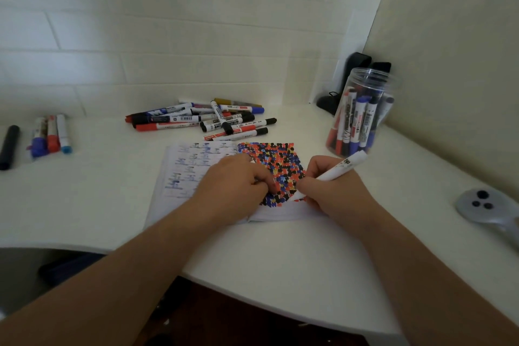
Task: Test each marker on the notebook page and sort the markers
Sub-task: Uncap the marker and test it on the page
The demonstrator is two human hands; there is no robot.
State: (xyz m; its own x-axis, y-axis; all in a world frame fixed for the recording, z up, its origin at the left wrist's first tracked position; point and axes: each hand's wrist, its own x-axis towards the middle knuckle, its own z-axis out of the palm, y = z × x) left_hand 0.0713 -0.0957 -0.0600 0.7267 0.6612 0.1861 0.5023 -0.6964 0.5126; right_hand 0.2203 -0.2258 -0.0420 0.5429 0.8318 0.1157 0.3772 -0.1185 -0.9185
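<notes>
Mid-test, by the look of it. Right hand (334, 191) closed in a writing grip on a white marker (334, 174), tip down on the notebook (196, 177) near the front edge of the surface (280, 261), right page already dense with red, blue and black dots. Left hand (236, 185) curled, pressing the pages flat; holding anything, cannot tell. Still to test, probably: the loose pile (202, 119) toward the back edge. Sorted so far (a judgement): the jar (362, 112) at the right, and a small row (50, 135) at the left edge.
</notes>
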